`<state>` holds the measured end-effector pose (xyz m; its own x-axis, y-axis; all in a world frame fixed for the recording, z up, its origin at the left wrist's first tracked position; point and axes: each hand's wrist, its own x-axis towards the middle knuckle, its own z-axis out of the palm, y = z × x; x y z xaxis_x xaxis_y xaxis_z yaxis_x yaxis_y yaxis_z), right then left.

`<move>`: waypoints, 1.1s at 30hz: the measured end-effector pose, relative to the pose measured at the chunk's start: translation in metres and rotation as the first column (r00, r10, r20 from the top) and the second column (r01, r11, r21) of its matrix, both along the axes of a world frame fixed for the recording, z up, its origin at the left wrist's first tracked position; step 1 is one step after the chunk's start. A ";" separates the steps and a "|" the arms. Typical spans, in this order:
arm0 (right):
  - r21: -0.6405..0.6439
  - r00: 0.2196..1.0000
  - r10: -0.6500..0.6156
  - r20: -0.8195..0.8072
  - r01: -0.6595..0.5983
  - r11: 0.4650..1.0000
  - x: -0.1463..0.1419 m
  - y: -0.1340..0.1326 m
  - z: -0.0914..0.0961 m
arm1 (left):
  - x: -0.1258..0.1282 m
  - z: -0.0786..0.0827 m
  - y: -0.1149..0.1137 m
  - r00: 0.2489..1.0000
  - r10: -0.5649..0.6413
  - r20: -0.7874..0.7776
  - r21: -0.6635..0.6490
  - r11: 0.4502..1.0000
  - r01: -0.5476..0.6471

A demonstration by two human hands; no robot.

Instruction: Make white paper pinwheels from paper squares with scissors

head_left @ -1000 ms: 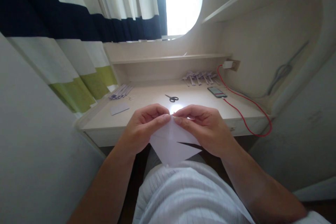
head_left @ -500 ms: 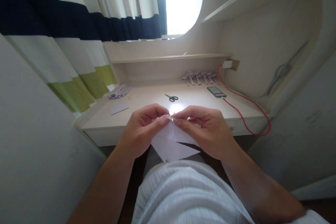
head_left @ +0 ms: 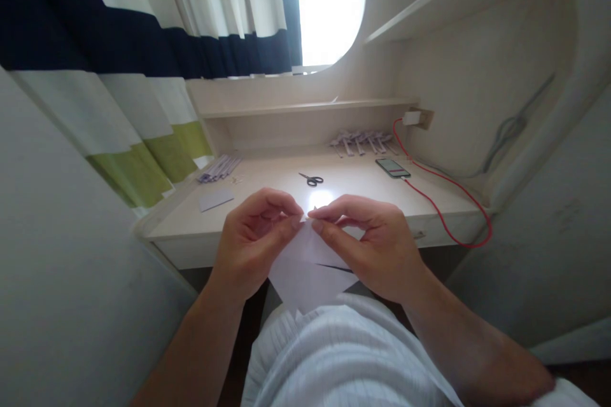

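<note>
A white sheet of paper (head_left: 310,276) with a slit on its right side hangs between my hands, just in front of the desk edge. My left hand (head_left: 260,245) pinches its upper edge between thumb and forefinger. Close beside it, my right hand (head_left: 365,238) pinches the same edge, its fingertips a small gap away from the left ones. The fingers cover the exact spot where the paper is held. Beyond my hands, black-handled scissors (head_left: 312,180) lie on the desk.
On the desk (head_left: 272,168), rolled paper sticks (head_left: 219,168) and a grey card (head_left: 216,200) lie left. Paper pinwheel-like pieces (head_left: 363,141) stand at the back. A phone (head_left: 393,168) with a red cable (head_left: 442,216) lies right. A shelf (head_left: 305,108) runs behind.
My fingertips have moved slightly apart along the paper's top edge, the left hand shifting a little left. The paper hangs slightly lower and flatter, its slit narrower.
</note>
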<state>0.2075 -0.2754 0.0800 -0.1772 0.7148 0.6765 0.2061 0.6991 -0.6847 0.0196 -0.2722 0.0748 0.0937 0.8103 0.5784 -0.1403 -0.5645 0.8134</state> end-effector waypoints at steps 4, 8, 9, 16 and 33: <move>0.000 1.000 0.003 -0.014 -0.003 1.000 -0.001 -0.001 0.001 | -0.001 -0.002 0.000 1.000 -0.014 0.009 -0.002 1.000 0.014; 0.001 1.000 -0.001 0.000 0.001 1.000 -0.001 -0.001 0.001 | -0.004 -0.003 0.001 1.000 -0.006 -0.001 0.022 1.000 0.006; 0.002 1.000 -0.003 0.004 0.003 1.000 -0.001 -0.001 0.002 | -0.004 -0.002 0.001 1.000 0.000 0.002 0.021 1.000 0.000; -0.001 1.000 0.015 0.019 -0.015 1.000 0.000 -0.003 0.005 | -0.003 0.002 -0.004 0.999 0.033 0.025 -0.010 0.999 -0.033; 0.029 0.994 0.106 -0.018 -0.105 0.994 -0.003 -0.008 0.007 | -0.010 -0.004 0.006 0.995 -0.078 0.055 0.089 0.993 0.073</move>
<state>0.2046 -0.2829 0.0875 -0.2373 0.6735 0.7000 0.1174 0.7352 -0.6676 0.0096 -0.2665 0.0704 0.1169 0.7484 0.6529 -0.2310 -0.6188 0.7508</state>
